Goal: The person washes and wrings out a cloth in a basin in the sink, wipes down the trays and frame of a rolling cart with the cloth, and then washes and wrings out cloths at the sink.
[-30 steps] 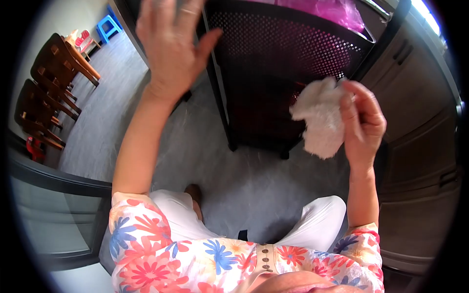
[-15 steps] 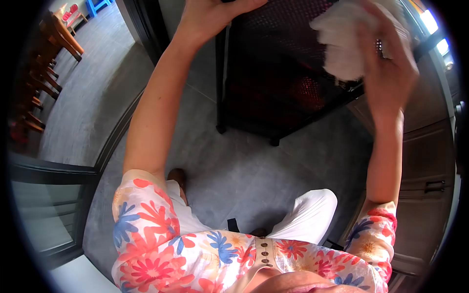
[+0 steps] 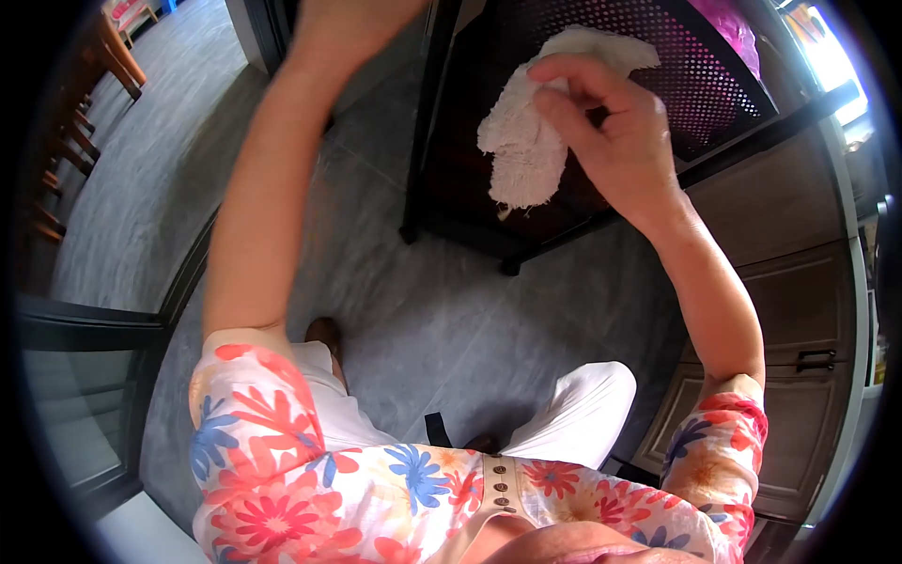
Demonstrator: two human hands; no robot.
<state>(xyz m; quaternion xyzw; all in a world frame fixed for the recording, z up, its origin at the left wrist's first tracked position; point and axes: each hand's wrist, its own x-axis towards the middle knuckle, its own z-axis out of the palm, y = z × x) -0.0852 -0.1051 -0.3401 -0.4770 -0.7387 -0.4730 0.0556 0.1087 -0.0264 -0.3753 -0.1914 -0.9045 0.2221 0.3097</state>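
Observation:
A white, frayed cloth [image 3: 526,141] hangs in front of a black rack with perforated mesh panels [image 3: 714,80]. My right hand [image 3: 615,132] pinches the cloth between thumb and fingers. Further left, my left hand [image 3: 357,23] is at the top edge of the view, beside the rack's upright post. It is smeared by motion and its fingers run out of the picture, so what it touches does not show.
Wooden cabinets [image 3: 794,320] with dark handles line the right side. A glass door with a dark frame [image 3: 94,329] stands at the left, wooden chairs [image 3: 108,56] beyond it. Pink plastic [image 3: 733,33] shows on the rack. My feet are on the grey tiled floor [image 3: 404,310].
My right hand has moved left and slightly down with the cloth, which now hangs below the fingers. My left hand has shifted left, off the rack's top corner. The view has shifted slightly.

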